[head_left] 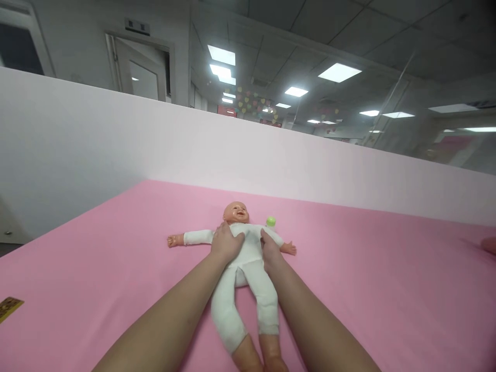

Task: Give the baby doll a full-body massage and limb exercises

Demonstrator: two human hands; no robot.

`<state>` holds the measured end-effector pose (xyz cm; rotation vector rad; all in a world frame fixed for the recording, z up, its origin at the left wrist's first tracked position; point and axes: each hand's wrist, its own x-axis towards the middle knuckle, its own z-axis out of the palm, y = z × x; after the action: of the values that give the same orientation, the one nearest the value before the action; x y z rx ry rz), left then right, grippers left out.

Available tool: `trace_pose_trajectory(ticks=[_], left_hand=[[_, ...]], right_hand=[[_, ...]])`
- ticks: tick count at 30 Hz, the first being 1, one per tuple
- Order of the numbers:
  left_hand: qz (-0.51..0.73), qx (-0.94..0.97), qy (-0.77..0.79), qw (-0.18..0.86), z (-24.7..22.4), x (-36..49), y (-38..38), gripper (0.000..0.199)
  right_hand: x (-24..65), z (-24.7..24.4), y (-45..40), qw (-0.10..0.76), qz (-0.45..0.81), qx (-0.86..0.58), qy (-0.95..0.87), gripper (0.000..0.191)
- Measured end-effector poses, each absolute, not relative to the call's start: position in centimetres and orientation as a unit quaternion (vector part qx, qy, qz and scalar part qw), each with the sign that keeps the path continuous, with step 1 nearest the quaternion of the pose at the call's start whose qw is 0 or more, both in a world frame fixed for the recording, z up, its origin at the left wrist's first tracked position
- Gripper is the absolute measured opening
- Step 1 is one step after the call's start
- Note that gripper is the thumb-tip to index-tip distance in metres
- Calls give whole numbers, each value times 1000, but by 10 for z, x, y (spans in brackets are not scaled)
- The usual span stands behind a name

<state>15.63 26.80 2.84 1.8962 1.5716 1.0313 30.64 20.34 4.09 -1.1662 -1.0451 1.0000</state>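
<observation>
A baby doll in a white bodysuit lies on its back on the pink surface, arms spread, head toward the far wall. My left hand rests flat on the doll's chest and shoulder on the left side. My right hand grips the doll's torso on the right side, under its arm. Both hands hold the doll's body between them. A small green ball lies just past the doll's shoulder on the right.
A white partition wall runs behind the pink surface. A small yellowish card lies at the left edge. Something pinkish shows at the far right edge. Behind the partition are a door and ceiling lights.
</observation>
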Motion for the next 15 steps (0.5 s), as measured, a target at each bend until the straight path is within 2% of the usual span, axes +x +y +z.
trace_pose_trajectory(ticks=[2, 4, 9, 15], left_hand=[[373, 689, 574, 238, 27, 155, 270, 69], [375, 687, 572, 246, 26, 155, 273, 67], [396, 650, 562, 323, 28, 150, 279, 63], [424, 600, 549, 400, 39, 144, 275, 64]], right_hand=[[307, 35, 209, 601, 524, -478, -368, 42], [309, 30, 210, 627, 549, -452, -318, 44], [310, 25, 205, 684, 495, -415, -338, 86], [308, 26, 200, 679, 474, -382, -409, 99]])
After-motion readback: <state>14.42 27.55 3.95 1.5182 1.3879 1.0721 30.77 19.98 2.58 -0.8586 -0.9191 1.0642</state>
